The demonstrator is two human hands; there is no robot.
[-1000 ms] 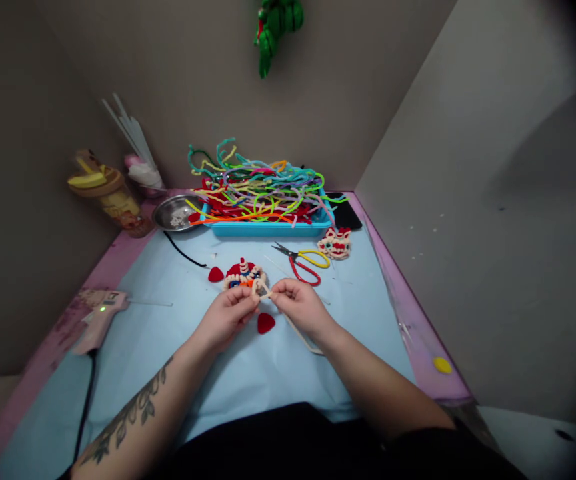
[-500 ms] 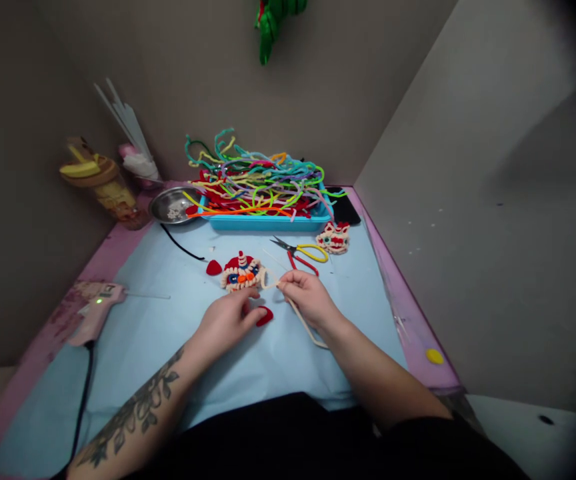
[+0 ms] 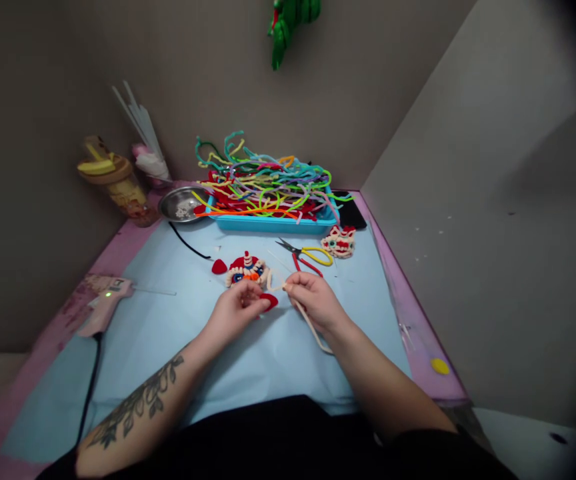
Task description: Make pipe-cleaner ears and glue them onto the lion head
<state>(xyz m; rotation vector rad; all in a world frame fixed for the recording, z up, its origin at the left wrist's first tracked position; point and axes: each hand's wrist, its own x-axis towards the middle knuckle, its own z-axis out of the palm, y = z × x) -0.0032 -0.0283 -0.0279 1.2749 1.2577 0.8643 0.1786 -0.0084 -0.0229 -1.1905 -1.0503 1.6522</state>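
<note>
Between the thumb and fingers of my left hand [image 3: 237,308] is a small red fuzzy piece [image 3: 269,301], raised a little off the blue cloth. My right hand [image 3: 315,300] pinches a cream pipe cleaner [image 3: 313,329]; its bent end rises toward the left and its long tail hangs under the wrist. Just beyond my left hand lies a lion-dance head [image 3: 247,269] of red, cream, blue and orange pipe cleaner, its lower edge hidden by my fingers. A second red piece [image 3: 219,267] rests left of it. Scissors [image 3: 305,255] with yellow and red handles lie open beyond my right hand.
A blue tray [image 3: 278,225] heaped with colourful pipe cleaners stands at the back. Left of it are a metal bowl [image 3: 184,205] and a lidded cup [image 3: 118,180]. A pink glue gun [image 3: 105,305] lies at left, and another lion head [image 3: 339,242] at right.
My left hand has closed on the red piece and lifted it slightly off the cloth. My right hand keeps its pinch on the cream pipe cleaner. The whole view has shifted a little.
</note>
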